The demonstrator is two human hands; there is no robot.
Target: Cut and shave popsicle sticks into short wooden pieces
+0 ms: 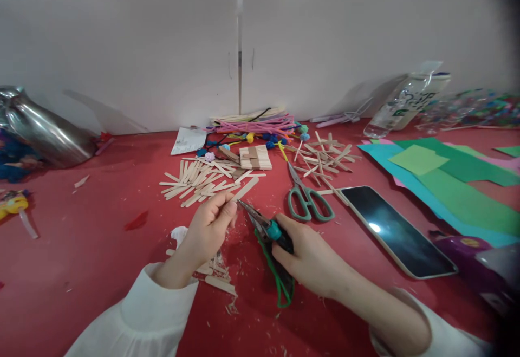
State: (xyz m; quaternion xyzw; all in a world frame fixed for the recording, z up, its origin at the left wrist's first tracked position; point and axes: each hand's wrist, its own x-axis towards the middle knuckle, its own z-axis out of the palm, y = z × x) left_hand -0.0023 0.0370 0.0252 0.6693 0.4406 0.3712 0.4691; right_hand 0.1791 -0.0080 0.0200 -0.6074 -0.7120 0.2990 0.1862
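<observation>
My left hand (pixel 210 226) pinches a wooden craft stick (pixel 246 189) between thumb and fingers; the stick points up and right. My right hand (pixel 311 254) is wrapped round black-and-teal snips (pixel 264 224), whose tip lies close to the stick by my left fingertips. Whether the blades touch the stick, I cannot tell. A green loop (pixel 280 292) hangs below the snips' handles. Beneath my left wrist lie cut stick pieces (pixel 221 285) and wood shavings. Beyond my hands are a pile of craft sticks (pixel 195 181) and a small panel of joined sticks (pixel 260 157).
Grey-green scissors (pixel 305 200) and a phone (pixel 400 232) lie right of my hands. Further right are coloured paper sheets (pixel 450 183), a plastic bottle (pixel 400 108) and a purple object (pixel 463 248). Pink pipe cleaners (pixel 255 125) lie by the white partition (pixel 162 53). A metal jug (pixel 52 129) stands left.
</observation>
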